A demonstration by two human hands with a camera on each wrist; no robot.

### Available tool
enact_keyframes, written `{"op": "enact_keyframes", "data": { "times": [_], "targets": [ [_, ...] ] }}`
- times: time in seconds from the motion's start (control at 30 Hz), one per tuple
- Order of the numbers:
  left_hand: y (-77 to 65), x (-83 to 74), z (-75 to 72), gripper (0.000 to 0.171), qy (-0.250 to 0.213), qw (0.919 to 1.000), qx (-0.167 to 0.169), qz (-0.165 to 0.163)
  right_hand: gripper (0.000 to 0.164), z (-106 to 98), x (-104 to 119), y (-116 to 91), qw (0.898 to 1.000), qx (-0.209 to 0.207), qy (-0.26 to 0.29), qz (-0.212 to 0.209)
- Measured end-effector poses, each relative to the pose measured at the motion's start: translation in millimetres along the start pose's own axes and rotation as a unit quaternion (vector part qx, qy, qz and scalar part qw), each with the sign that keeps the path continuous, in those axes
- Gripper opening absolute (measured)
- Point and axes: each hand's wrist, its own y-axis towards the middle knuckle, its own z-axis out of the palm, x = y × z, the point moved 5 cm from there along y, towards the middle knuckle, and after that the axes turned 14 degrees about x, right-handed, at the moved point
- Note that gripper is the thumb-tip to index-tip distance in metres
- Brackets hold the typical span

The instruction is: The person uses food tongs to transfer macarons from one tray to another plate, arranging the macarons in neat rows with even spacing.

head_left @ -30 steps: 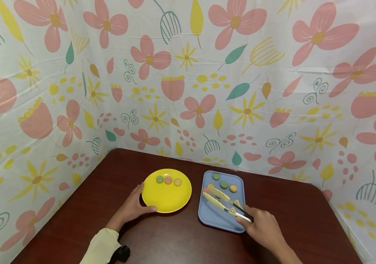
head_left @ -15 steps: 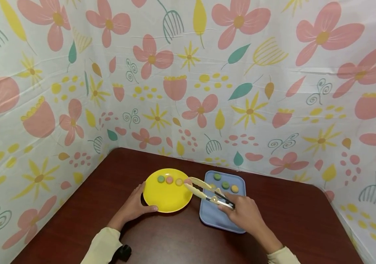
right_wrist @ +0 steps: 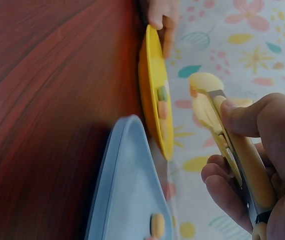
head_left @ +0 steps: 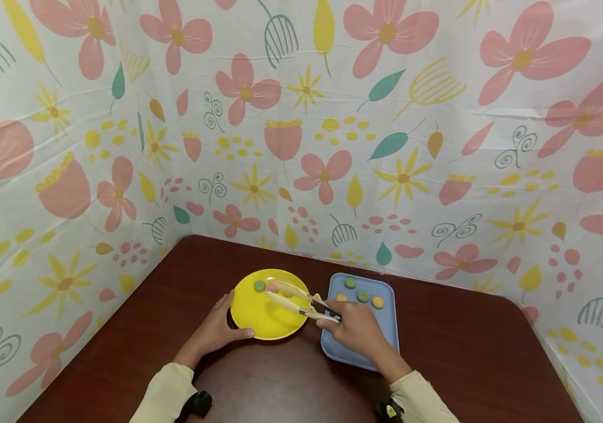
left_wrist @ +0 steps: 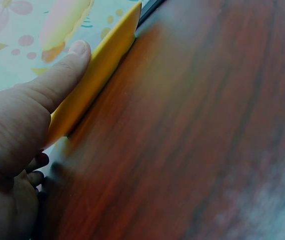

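My left hand [head_left: 215,328] holds the left rim of a round yellow plate [head_left: 267,323]; in the left wrist view its thumb [left_wrist: 65,75] lies along the edge. With my right hand [head_left: 357,326] I grip cream-tipped tongs [head_left: 282,302], raised over the plate. A bit of pinkish-orange shows between the tong tips [right_wrist: 193,92] in the right wrist view, apparently a small macaron, mostly hidden. On the plate sit a green macaron [head_left: 260,285], a pink macaron [right_wrist: 162,109] and a yellow macaron [right_wrist: 163,127]; the tongs partly cover the latter two in the head view.
Right of the plate lies a blue rectangular tray [head_left: 344,346] with green macarons [head_left: 362,296] and yellow macarons [head_left: 378,302]. Everything rests on a dark brown wooden table [head_left: 259,382]. Flower-patterned cloth [head_left: 312,117] stands behind and to the left of it.
My right hand has carried the tongs, with a pink macaron in their tips, leftward from the blue tray to above the yellow plate. The left hand stays on the plate's rim.
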Motion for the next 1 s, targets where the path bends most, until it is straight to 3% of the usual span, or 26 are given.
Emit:
{"op": "enact_keyframes", "data": {
  "times": [0.43,1.0],
  "targets": [
    [0.8,0.0,-0.6,0.127,0.005,1.0000,-0.001,0.003,0.047,21,20,25,1.000,0.023,-0.009,-0.015],
    [-1.4,-1.3,-0.7,0.129,0.002,1.0000,-0.003,-0.002,0.045,36,16,30,0.999,0.046,-0.019,-0.006]
  ]
}}
